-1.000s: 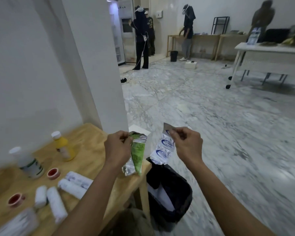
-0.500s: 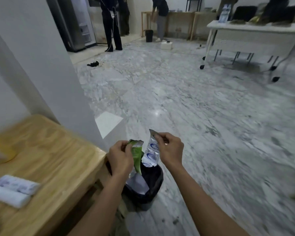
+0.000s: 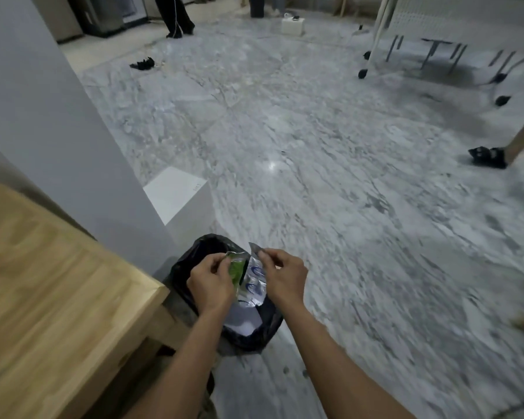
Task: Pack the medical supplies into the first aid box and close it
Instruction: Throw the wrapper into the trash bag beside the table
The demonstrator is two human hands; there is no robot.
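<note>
My left hand [image 3: 211, 285] pinches a green and silver foil wrapper [image 3: 236, 269] by its top edge. Beside it, my right hand [image 3: 282, 275] pinches a silver and blue foil wrapper [image 3: 254, 285] by its top corner. Both wrappers hang side by side directly above a black-lined waste bin [image 3: 194, 252] on the floor. White paper [image 3: 242, 320] lies inside the bin. No first aid box or other supplies are in view.
The wooden table [image 3: 52, 291] has its corner just left of the bin. A white pillar [image 3: 43, 122] and a white box [image 3: 179, 195] stand behind. Farther off on the marble floor are a person's foot [image 3: 490, 157] at right and a wheeled table [image 3: 436, 52].
My view has swung down and right, so the rolls and bottles on the table have left the frame. Both hands lowered the wrappers closer together over the bin.
</note>
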